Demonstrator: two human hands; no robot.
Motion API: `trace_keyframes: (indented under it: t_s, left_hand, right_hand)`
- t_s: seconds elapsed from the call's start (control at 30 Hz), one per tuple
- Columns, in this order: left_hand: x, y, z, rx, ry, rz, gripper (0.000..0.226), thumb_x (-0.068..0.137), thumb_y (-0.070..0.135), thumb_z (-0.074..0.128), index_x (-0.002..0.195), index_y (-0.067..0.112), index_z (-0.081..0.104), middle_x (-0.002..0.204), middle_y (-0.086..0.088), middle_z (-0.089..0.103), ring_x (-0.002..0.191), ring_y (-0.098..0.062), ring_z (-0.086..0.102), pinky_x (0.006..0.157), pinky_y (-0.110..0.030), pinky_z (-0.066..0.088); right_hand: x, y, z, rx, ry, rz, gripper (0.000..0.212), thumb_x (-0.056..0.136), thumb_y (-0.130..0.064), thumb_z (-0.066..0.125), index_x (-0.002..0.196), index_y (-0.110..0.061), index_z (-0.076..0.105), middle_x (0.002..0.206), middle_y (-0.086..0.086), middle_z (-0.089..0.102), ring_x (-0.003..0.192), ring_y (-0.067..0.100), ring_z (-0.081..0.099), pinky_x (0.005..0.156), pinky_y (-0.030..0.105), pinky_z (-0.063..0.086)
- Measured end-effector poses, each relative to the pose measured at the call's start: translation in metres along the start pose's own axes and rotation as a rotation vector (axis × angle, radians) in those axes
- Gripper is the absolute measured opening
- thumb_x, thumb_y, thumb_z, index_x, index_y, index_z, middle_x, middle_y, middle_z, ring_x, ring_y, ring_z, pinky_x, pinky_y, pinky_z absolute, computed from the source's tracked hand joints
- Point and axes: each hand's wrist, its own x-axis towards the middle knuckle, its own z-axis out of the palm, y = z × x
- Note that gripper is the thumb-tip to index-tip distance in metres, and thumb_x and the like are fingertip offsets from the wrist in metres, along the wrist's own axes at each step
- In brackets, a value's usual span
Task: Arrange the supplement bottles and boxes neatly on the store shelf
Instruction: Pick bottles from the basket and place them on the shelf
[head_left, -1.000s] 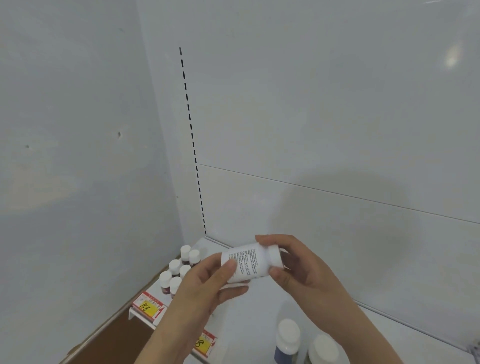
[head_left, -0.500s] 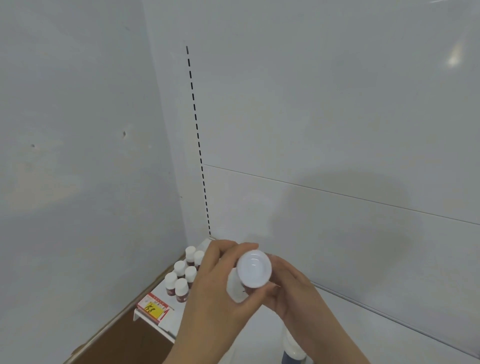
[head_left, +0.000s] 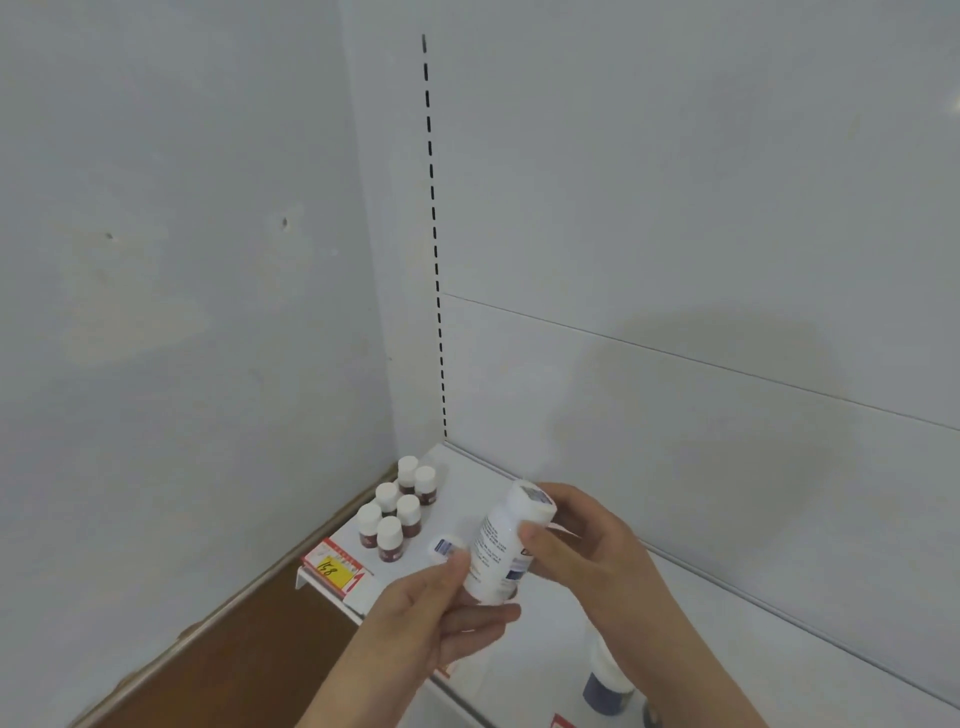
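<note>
A white supplement bottle (head_left: 498, 545) with small printed text on its label is held tilted above the white shelf (head_left: 779, 675). One stickered end points up and to the right. My left hand (head_left: 436, 613) grips its lower end from below. My right hand (head_left: 587, 551) holds its upper part, thumb across the label. Several small brown bottles with white caps (head_left: 397, 506) stand in two rows in the shelf's left back corner. A bottle with a dark blue label (head_left: 605, 680) stands on the shelf, partly hidden under my right forearm.
A small white round thing with a blue sticker (head_left: 444, 548) lies beside the brown bottles. Red and yellow price tags (head_left: 335, 566) hang on the shelf's front edge. Grey walls close the left and back. A brown floor (head_left: 234, 649) lies below left.
The bottle has turned in my hands: its cap faced me half a second ago, now its side and one end show. My left hand has moved from over the bottle to under it.
</note>
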Motion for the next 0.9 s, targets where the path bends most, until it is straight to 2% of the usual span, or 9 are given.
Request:
trace_keyframes:
  t_s: [0.07, 0.13, 0.2, 0.3, 0.4, 0.47, 0.6, 0.77, 0.9]
  left_hand:
    - [0.001, -0.014, -0.016, 0.261, 0.16, 0.081, 0.027, 0.101, 0.033, 0.05, 0.109, 0.016, 0.071, 0.094, -0.003, 0.078, 0.091, -0.02, 0.075, 0.083, -0.033, 0.061]
    - [0.004, -0.031, -0.035, 0.572, 0.353, 0.24, 0.015, 0.098, 0.036, 0.055, 0.103, 0.033, 0.069, 0.091, 0.014, 0.076, 0.09, -0.006, 0.072, 0.081, -0.022, 0.057]
    - [0.011, -0.048, -0.051, 0.813, 0.467, 0.315, 0.012, 0.097, 0.038, 0.057, 0.107, 0.04, 0.063, 0.103, 0.025, 0.067, 0.099, 0.0, 0.065, 0.084, -0.017, 0.052]
    - [0.028, -0.072, -0.063, 1.026, 0.483, 0.381, 0.032, 0.097, 0.04, 0.056, 0.128, 0.037, 0.055, 0.128, 0.024, 0.051, 0.114, 0.002, 0.052, 0.09, -0.014, 0.041]
    - [0.046, -0.09, -0.072, 1.137, 0.417, 0.425, 0.053, 0.096, 0.043, 0.055, 0.146, 0.032, 0.043, 0.151, 0.017, 0.037, 0.137, -0.001, 0.037, 0.11, -0.021, 0.036]
    - [0.053, -0.101, -0.08, 1.197, 0.379, 0.389, 0.063, 0.095, 0.052, 0.051, 0.152, 0.03, 0.035, 0.157, 0.015, 0.031, 0.145, -0.005, 0.03, 0.117, -0.026, 0.028]
    - [0.062, -0.119, -0.093, 1.336, 0.389, 0.412, 0.07, 0.087, 0.065, 0.039, 0.142, 0.024, 0.053, 0.151, 0.006, 0.047, 0.138, -0.014, 0.046, 0.11, -0.029, 0.03]
    - [0.063, -0.116, -0.09, 1.284, 0.367, 0.413, 0.064, 0.093, 0.054, 0.054, 0.15, 0.03, 0.038, 0.16, 0.014, 0.027, 0.148, -0.006, 0.025, 0.113, -0.02, 0.01]
    - [0.063, -0.115, -0.09, 1.295, 0.366, 0.382, 0.068, 0.087, 0.061, 0.046, 0.147, 0.028, 0.045, 0.158, 0.012, 0.033, 0.146, -0.01, 0.032, 0.115, -0.027, 0.022]
  right_hand:
    - [0.003, 0.008, 0.003, -0.163, 0.073, -0.012, 0.017, 0.089, -0.016, 0.071, 0.101, -0.028, 0.068, 0.102, -0.013, 0.073, 0.096, 0.005, 0.07, 0.077, 0.024, 0.055]
    - [0.005, 0.018, 0.008, -0.298, 0.159, 0.008, 0.02, 0.083, -0.019, 0.072, 0.096, -0.032, 0.063, 0.097, -0.017, 0.071, 0.09, -0.001, 0.068, 0.068, 0.016, 0.052]
    - [0.009, 0.033, 0.013, -0.394, 0.182, 0.037, 0.023, 0.081, -0.022, 0.072, 0.096, -0.035, 0.06, 0.097, -0.017, 0.069, 0.09, 0.001, 0.066, 0.071, 0.019, 0.055]
    - [0.013, 0.061, 0.021, -0.499, 0.177, 0.032, 0.026, 0.08, -0.027, 0.072, 0.098, -0.037, 0.057, 0.1, -0.015, 0.064, 0.093, 0.004, 0.062, 0.083, 0.03, 0.056]
    - [0.018, 0.081, 0.027, -0.579, 0.182, 0.005, 0.026, 0.083, -0.026, 0.071, 0.099, -0.037, 0.054, 0.099, -0.011, 0.059, 0.091, 0.005, 0.059, 0.082, 0.03, 0.054]
    - [0.02, 0.092, 0.03, -0.637, 0.161, 0.0, 0.024, 0.085, -0.025, 0.069, 0.103, -0.032, 0.054, 0.099, -0.008, 0.057, 0.091, 0.006, 0.057, 0.082, 0.03, 0.052]
    - [0.022, 0.104, 0.035, -0.71, 0.085, 0.067, 0.025, 0.087, -0.03, 0.066, 0.108, -0.028, 0.052, 0.101, -0.005, 0.056, 0.093, 0.011, 0.057, 0.084, 0.026, 0.05]
    - [0.024, 0.096, 0.039, -0.911, 0.115, -0.076, 0.058, 0.09, -0.046, 0.059, 0.142, -0.033, 0.036, 0.139, -0.017, 0.038, 0.126, 0.006, 0.043, 0.091, 0.018, 0.041]
    - [0.038, 0.083, 0.05, -1.048, -0.042, -0.224, 0.06, 0.095, -0.045, 0.051, 0.15, -0.035, 0.028, 0.151, -0.016, 0.032, 0.135, 0.005, 0.036, 0.104, 0.02, 0.038]
